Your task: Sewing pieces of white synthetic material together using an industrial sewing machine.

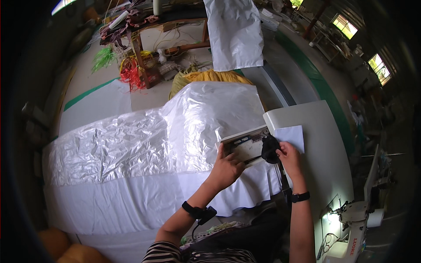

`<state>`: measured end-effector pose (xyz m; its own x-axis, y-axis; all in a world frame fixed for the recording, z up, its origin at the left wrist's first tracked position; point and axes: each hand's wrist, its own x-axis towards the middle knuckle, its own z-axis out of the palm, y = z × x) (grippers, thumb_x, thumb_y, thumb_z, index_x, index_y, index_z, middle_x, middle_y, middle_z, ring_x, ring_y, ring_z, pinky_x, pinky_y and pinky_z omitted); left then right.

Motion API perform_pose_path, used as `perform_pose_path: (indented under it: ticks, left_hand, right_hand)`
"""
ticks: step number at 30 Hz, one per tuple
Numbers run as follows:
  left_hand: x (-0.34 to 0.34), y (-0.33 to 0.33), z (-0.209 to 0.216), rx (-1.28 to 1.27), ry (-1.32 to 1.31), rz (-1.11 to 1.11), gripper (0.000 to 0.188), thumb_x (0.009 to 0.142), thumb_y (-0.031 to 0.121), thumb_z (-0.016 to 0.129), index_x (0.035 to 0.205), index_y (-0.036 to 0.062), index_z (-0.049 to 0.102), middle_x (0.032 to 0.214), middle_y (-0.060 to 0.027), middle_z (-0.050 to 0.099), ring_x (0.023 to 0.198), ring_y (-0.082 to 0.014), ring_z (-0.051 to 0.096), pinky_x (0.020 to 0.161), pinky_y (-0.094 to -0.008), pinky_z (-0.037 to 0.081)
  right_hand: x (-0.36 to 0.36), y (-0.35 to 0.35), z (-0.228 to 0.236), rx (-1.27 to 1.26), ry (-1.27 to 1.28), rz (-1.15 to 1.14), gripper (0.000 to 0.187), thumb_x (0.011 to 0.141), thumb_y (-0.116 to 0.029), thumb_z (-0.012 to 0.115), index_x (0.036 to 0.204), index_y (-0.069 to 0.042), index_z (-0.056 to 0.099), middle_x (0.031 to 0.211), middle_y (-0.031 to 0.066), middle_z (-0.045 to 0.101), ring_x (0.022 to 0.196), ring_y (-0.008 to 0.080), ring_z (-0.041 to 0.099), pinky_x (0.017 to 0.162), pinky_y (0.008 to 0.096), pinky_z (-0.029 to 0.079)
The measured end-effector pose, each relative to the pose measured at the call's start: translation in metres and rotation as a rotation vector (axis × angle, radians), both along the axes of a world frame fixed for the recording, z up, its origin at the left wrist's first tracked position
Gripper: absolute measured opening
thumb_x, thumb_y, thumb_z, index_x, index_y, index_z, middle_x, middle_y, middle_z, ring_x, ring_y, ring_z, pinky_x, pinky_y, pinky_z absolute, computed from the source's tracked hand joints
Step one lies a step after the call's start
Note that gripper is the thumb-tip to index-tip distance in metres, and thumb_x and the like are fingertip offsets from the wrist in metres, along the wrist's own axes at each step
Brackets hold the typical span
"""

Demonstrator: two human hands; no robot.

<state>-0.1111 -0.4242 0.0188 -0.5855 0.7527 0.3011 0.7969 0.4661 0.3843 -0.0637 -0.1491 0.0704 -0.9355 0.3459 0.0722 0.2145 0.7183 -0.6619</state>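
Striped cloth (161, 253) is nearest. Past it, I see the right hand (289, 156) pinching a soft black thing (270, 150) at the right end of a small tray (251, 149). The left hand (226, 170) is at its left end; I cannot tell if it grips.

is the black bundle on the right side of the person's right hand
No, the black bundle is to the left of the right hand, whose fingertips touch its edge.
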Motion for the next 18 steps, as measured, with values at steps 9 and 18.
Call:
perform_pose_path:
  ticks: [9,18]
  left_hand:
    - [0.019,-0.014,0.001,0.196,0.059,0.121,0.014,0.086,0.016,0.063,0.099,0.0130,0.069,0.103,-0.0001,0.070,0.114,-0.0206,0.060,0.115,-0.0647,0.018]
    - [0.011,0.012,0.034,0.455,-0.168,0.190,0.039,0.083,0.018,0.070,0.120,0.0136,0.062,0.132,-0.0057,0.058,0.129,-0.0262,0.049,0.114,-0.0497,0.030]
  right_hand:
    - [0.001,-0.008,0.008,0.049,-0.032,-0.025,0.025,0.085,-0.011,0.071,0.109,-0.004,0.065,0.093,0.0124,0.072,0.085,0.0263,0.070,0.074,0.0353,0.053]
    - [-0.012,-0.049,0.011,0.241,-0.070,0.075,0.029,0.087,-0.022,0.067,0.112,-0.007,0.063,0.103,0.0145,0.070,0.092,0.0357,0.067,0.078,0.0440,0.053]
